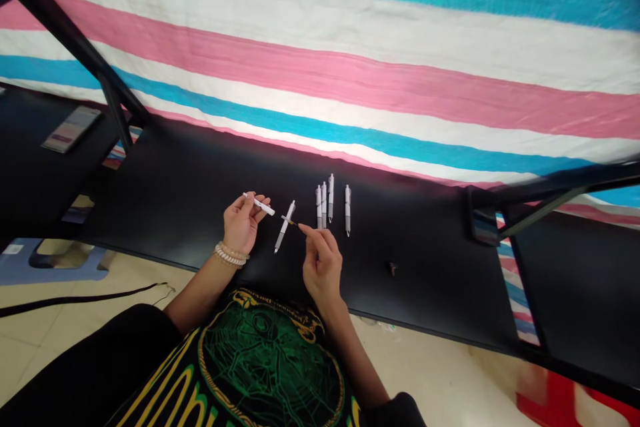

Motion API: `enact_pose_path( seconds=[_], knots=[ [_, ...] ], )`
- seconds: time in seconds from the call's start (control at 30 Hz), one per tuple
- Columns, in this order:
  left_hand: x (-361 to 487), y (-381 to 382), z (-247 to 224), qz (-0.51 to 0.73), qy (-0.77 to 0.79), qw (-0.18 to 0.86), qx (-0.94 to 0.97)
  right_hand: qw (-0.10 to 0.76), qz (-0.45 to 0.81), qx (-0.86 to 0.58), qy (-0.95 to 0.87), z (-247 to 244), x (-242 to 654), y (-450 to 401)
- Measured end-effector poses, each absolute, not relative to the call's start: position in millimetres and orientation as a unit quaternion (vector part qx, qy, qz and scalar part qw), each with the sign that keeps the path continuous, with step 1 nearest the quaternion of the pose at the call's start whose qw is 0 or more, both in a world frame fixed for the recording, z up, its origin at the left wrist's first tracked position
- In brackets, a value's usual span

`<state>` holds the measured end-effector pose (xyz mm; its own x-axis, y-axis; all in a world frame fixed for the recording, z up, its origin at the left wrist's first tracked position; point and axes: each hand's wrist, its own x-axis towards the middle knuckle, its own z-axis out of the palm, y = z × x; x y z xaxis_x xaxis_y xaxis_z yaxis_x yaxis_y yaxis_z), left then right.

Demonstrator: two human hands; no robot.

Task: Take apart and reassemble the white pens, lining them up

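Observation:
My left hand (241,223) holds a short white pen barrel (259,204) between its fingertips, above the black tabletop (200,173). My right hand (323,263) pinches a thin pen refill (291,221) with a dark, gold-coloured end. Just left of that refill, a white-and-grey retractable pen (285,227) lies at a slant, its tip toward me, and the refill's end nearly reaches it. Farther right, several similar pens (324,205) lie side by side, pointing away from me. My wrists and forearms run back toward my dark printed shirt.
A small dark pen part (393,269) lies on the tabletop right of my hands. A phone (71,129) rests at the far left. Black metal frame bars (115,107) rise at both sides, and a striped pink, white and blue sheet (320,67) hangs beyond the table.

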<state>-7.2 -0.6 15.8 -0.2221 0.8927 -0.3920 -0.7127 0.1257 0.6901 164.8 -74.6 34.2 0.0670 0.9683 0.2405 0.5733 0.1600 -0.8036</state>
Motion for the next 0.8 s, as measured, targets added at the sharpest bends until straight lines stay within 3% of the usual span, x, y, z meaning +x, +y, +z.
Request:
enact_pose_path(
  seconds=[0.27, 0.8],
  knots=[
    [8.6, -12.7, 18.5, 0.637, 0.426, 0.626, 0.144, 0.39, 0.235, -0.592, -0.665, 35.1, 146.7, -68.6],
    [17.8, -20.0, 17.1, 0.627, 0.419, 0.638, 0.156, 0.451, 0.236, -0.6, -0.617, 29.7, 140.0, -71.5]
  ],
)
